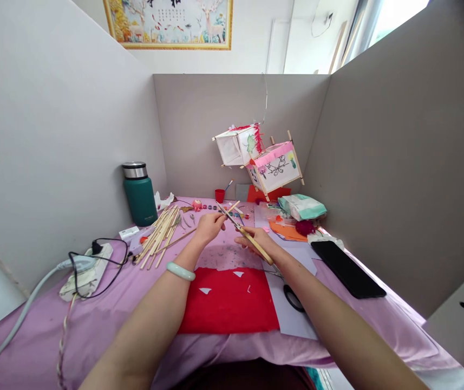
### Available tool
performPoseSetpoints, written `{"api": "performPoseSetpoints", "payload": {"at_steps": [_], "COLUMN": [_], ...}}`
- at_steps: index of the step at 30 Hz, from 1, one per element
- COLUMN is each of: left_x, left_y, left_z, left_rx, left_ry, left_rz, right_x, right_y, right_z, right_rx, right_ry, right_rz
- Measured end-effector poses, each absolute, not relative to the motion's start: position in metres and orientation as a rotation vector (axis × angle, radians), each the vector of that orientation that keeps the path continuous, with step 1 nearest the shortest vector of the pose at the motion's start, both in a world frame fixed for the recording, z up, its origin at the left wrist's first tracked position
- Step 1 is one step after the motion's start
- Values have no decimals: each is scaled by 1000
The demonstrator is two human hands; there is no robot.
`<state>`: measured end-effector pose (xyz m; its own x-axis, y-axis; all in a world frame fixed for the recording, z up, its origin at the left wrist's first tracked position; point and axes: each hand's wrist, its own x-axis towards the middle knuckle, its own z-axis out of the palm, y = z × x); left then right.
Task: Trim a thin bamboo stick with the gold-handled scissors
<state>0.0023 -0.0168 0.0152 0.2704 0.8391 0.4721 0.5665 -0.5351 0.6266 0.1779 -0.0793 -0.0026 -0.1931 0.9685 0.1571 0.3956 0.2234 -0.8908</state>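
Note:
My left hand [210,227], wearing a pale green bangle [180,271] at the wrist, is closed with its fingertips pinching a short wooden stick [234,207]. My right hand [258,241] grips a long tool with a yellow handle [256,246] and a narrow metal blade; its exact kind is unclear. The blade crosses the stick close to my left fingertips. Below my hands lies a red sheet [229,300] with white paper scraps on it. Black-handled scissors [293,298] lie partly hidden under my right forearm.
Wooden sticks [161,235] are piled at left, near a green bottle [139,195] and a power strip [87,273]. Two paper lanterns [276,167] hang at the back. A black phone [347,269] and a tissue pack [302,207] lie right. Grey partitions [240,103] enclose the table.

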Motion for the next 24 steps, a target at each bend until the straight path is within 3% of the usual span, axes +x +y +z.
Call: {"api": "performPoseSetpoints", "payload": {"at_steps": [12, 24], "left_x": [11, 0], "left_y": [-34, -16], "left_z": [11, 17], "left_rx": [2488, 2190], "left_ry": [1768, 1328], "left_rz": [1081, 1105], "right_x": [180, 182], "right_y": [-78, -79], "right_z": [-1, -2], "right_rx": [-1340, -1305], "right_ry": [-1665, -1723], "right_rz": [1023, 1007]}}
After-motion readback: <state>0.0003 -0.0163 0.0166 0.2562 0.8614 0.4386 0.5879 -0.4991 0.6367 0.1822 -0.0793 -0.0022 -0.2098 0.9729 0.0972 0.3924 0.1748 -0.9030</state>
